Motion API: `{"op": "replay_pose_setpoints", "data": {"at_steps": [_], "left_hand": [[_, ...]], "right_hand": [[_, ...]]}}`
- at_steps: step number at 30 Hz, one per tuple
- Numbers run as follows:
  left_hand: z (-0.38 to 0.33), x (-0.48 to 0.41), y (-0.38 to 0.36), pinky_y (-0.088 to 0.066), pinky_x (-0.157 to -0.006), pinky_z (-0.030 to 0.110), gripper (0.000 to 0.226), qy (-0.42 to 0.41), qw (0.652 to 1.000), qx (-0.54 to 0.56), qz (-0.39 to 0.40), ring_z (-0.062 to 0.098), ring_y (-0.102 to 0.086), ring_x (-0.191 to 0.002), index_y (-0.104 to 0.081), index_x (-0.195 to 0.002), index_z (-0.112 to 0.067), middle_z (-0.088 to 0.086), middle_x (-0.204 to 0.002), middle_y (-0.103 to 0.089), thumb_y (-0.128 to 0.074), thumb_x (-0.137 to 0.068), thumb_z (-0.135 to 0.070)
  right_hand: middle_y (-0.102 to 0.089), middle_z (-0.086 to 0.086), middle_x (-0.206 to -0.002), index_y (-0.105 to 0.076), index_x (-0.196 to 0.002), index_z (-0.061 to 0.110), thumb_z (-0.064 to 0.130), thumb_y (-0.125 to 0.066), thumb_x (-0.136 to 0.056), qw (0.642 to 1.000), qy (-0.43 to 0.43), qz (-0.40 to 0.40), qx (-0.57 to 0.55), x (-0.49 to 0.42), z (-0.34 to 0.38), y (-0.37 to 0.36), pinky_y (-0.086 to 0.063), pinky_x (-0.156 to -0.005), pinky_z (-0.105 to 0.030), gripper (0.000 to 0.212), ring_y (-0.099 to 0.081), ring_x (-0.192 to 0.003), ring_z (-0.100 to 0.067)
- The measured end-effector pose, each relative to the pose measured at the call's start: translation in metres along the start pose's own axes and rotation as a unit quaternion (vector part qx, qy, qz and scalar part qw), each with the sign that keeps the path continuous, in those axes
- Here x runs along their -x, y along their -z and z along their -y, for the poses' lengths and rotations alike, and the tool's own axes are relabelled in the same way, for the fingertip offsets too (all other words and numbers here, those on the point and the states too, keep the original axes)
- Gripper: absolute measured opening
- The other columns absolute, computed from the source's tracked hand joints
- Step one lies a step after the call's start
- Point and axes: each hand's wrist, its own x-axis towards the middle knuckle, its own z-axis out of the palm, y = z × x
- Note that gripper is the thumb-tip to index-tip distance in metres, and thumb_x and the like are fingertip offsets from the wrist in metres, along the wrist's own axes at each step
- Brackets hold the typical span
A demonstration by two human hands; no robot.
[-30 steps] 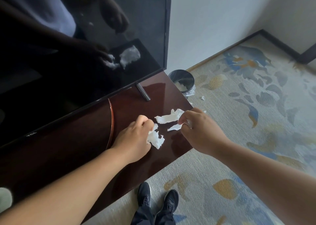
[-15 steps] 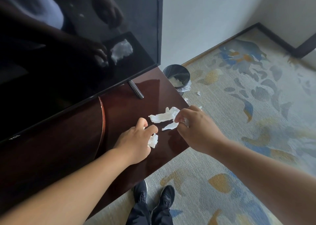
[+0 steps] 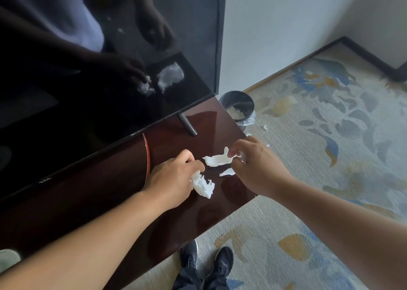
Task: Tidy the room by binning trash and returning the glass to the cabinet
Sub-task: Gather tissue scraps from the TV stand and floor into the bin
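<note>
White crumpled tissue scraps lie on the right end of a dark glossy wooden cabinet top (image 3: pixel 220 122). My left hand (image 3: pixel 174 175) is closed on one crumpled tissue (image 3: pixel 203 185) that sticks out below its fingers. My right hand (image 3: pixel 257 166) pinches the end of a longer tissue piece (image 3: pixel 217 159). A smaller tissue strip (image 3: pixel 226 172) lies on the wood just under that hand. A black trash bin (image 3: pixel 239 108) with a clear liner stands on the carpet beyond the cabinet's far corner, with white paper inside. No glass is in view.
A large black TV (image 3: pixel 110 58) stands on the cabinet to the left, its foot (image 3: pixel 187 126) near the tissues. Small white scraps (image 3: pixel 265 127) lie on the patterned carpet by the bin. My black shoes (image 3: pixel 207 259) are below the cabinet's front edge.
My left hand has drawn its crumpled tissue out so more of it shows. My right hand has shifted up from the small strip to pinch the longer piece.
</note>
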Motion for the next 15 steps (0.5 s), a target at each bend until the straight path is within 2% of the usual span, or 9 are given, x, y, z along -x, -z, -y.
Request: {"op": "replay_pose_setpoints", "data": {"at_steps": [3, 7, 10, 12, 15], "left_hand": [[-0.008, 0.001, -0.009, -0.035, -0.063, 0.030, 0.051, -0.017, 0.998, -0.010, 0.052, 0.023, -0.058, -0.089, -0.043, -0.128, -0.037, -0.010, -0.123, -0.036, -0.049, -0.083, -0.012], [-0.012, -0.001, -0.033, -0.036, -0.066, 0.033, 0.050, -0.006, 0.992, -0.037, 0.123, 0.030, -0.058, -0.097, -0.041, -0.125, -0.034, -0.002, -0.130, -0.028, -0.049, -0.081, -0.011], [-0.007, -0.002, -0.045, -0.042, -0.062, 0.035, 0.030, 0.007, 0.990, -0.051, 0.133, 0.031, -0.057, -0.091, -0.047, -0.108, -0.024, 0.001, -0.122, -0.032, -0.051, -0.081, -0.013], [-0.004, -0.004, -0.047, -0.040, -0.060, 0.036, 0.017, 0.004, 0.989, -0.058, 0.135, 0.030, -0.055, -0.088, -0.046, -0.099, -0.019, 0.003, -0.113, -0.037, -0.051, -0.082, -0.016], [-0.005, -0.007, -0.041, -0.040, -0.064, 0.036, 0.014, 0.005, 0.991, -0.051, 0.120, 0.029, -0.054, -0.093, -0.042, -0.093, -0.017, 0.001, -0.101, -0.045, -0.049, -0.084, -0.024]], "right_hand": [[-0.047, 0.008, -0.100, -0.063, -0.096, 0.025, 0.020, -0.050, -0.086, 1.000, 0.003, -0.001, 0.007, -0.003, 0.000, -0.001, -0.036, -0.070, -0.026, 0.017, -0.049, -0.085, -0.012], [-0.047, 0.007, -0.100, -0.063, -0.098, 0.023, 0.019, -0.052, -0.086, 1.000, 0.000, -0.001, 0.019, -0.002, -0.006, -0.005, -0.036, -0.070, -0.026, 0.017, -0.047, -0.084, -0.011], [-0.047, 0.006, -0.104, -0.062, -0.102, 0.024, 0.019, -0.052, -0.086, 1.000, -0.011, 0.003, 0.023, 0.000, -0.011, -0.007, -0.044, -0.075, -0.030, 0.020, -0.049, -0.089, -0.012], [-0.048, 0.005, -0.107, -0.061, -0.106, 0.024, 0.020, -0.052, -0.086, 1.000, -0.013, 0.005, 0.026, 0.000, -0.013, -0.008, -0.045, -0.078, -0.030, 0.022, -0.050, -0.093, -0.013], [-0.046, 0.006, -0.106, -0.059, -0.109, 0.026, 0.021, -0.052, -0.086, 0.999, -0.013, 0.006, 0.037, 0.000, -0.015, -0.010, -0.044, -0.075, -0.029, 0.024, -0.050, -0.092, -0.012]]}}
